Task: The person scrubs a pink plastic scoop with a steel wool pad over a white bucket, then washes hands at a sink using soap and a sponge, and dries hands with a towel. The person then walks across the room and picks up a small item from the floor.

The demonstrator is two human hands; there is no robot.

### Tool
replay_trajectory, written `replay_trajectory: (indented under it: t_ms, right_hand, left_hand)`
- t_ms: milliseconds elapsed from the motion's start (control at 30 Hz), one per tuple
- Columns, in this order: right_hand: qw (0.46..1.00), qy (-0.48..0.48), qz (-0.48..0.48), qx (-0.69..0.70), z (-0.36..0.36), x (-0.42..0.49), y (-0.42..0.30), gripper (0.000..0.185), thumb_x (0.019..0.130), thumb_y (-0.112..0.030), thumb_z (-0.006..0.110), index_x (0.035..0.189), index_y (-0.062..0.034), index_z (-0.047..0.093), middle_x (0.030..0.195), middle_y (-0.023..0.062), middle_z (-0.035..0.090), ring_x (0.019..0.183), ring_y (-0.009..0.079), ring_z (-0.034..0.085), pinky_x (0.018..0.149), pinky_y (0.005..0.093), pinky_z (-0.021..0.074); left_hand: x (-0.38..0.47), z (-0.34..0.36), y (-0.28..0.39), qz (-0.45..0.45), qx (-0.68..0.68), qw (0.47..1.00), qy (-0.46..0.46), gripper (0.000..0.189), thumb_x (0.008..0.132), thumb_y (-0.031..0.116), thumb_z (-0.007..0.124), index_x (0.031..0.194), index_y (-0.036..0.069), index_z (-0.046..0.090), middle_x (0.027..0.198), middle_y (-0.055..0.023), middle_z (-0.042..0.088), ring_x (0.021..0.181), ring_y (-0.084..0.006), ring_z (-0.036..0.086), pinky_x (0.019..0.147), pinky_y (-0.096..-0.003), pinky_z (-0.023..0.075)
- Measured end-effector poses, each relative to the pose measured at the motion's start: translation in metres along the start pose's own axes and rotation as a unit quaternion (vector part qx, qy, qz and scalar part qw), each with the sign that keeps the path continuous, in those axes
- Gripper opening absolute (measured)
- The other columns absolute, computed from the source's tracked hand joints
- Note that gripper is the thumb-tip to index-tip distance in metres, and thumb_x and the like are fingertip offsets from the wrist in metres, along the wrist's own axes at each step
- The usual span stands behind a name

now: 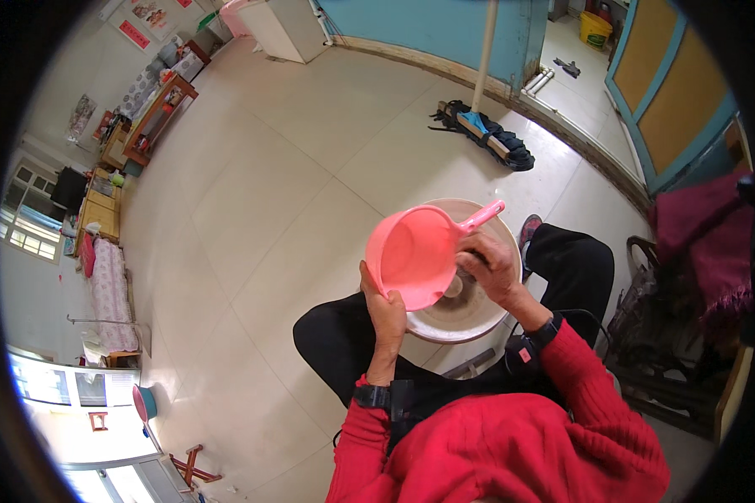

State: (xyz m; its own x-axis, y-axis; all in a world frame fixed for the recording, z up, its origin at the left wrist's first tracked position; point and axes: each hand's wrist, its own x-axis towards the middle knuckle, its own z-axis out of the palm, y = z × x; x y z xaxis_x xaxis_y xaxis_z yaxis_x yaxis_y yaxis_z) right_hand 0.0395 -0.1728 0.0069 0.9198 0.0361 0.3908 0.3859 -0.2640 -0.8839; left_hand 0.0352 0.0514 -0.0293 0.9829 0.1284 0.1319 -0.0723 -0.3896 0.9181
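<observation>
A pink plastic dipper [415,254] is tilted over a pale round basin [456,333], its open mouth towards me and its handle [483,215] pointing up to the right. My left hand [385,308] grips the dipper's left rim, thumb at the lower edge. Curled fingers of my right hand [494,267] press near the dipper's outer wall below the handle. Something dark shows under those fingertips, too hidden to name. Inside the basin lies murky water with a round pale thing [454,288], partly covered by the dipper.
The basin sits between my knees on the tiled floor [277,188]. A mop [484,135] with a dark head stands ahead, near a doorway and an open blue-framed door [667,88]. Purple cloth [704,232] hangs at right. A wooden folding stand [192,465] is at lower left.
</observation>
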Motion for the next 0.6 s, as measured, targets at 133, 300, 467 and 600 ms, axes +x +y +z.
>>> replay_trajectory:
  t_ms: [133, 300, 467, 600]
  right_hand:
    - [0.937, -0.085, -0.185, -0.284, 0.015, 0.023, -0.003, 0.020, 0.077, -0.015, 0.067, 0.093, -0.0086, 0.058, 0.093, 0.0051, 0.056, 0.091, 0.0263, 0.052, 0.080, 0.0388, 0.0418]
    - [0.972, -0.162, -0.089, -0.148, 0.051, -0.031, 0.015, 0.017, 0.079, -0.013, 0.065, 0.094, -0.0093, 0.059, 0.093, 0.0078, 0.056, 0.094, 0.0282, 0.054, 0.079, 0.0385, 0.0431]
    - [0.997, -0.056, 0.060, 0.000, 0.043, -0.046, 0.038, 0.023, 0.082, -0.003, 0.062, 0.105, -0.0030, 0.060, 0.093, 0.0135, 0.063, 0.090, 0.0267, 0.063, 0.079, 0.0343, 0.0492]
    - [0.988, -0.019, 0.152, 0.018, 0.018, -0.041, 0.044, 0.018, 0.085, -0.007, 0.061, 0.102, -0.0021, 0.059, 0.090, 0.0136, 0.062, 0.085, 0.0264, 0.061, 0.077, 0.0343, 0.0479]
  left_hand:
    - [-0.006, 0.000, 0.006, 0.031, 0.001, 0.999, -0.006, 0.075, 0.071, -0.008, 0.041, 0.144, -0.004, 0.022, 0.144, -0.0264, 0.030, 0.135, -0.0396, 0.028, 0.113, -0.0396, 0.0218]
    - [-0.003, -0.001, 0.006, -0.018, -0.023, 0.999, 0.019, 0.075, 0.071, -0.010, 0.041, 0.143, -0.004, 0.023, 0.145, -0.0253, 0.029, 0.136, -0.0379, 0.027, 0.113, -0.0393, 0.0201]
    - [0.005, 0.009, 0.004, 0.042, 0.082, 0.996, -0.011, 0.072, 0.071, -0.008, 0.044, 0.141, -0.005, 0.027, 0.139, -0.0285, 0.037, 0.125, -0.0412, 0.042, 0.104, -0.0411, 0.0355]
    - [0.014, 0.020, -0.006, 0.070, 0.130, 0.989, -0.006, 0.071, 0.070, -0.004, 0.049, 0.139, -0.001, 0.032, 0.117, -0.0294, 0.055, 0.105, -0.0447, 0.056, 0.091, -0.0440, 0.0463]
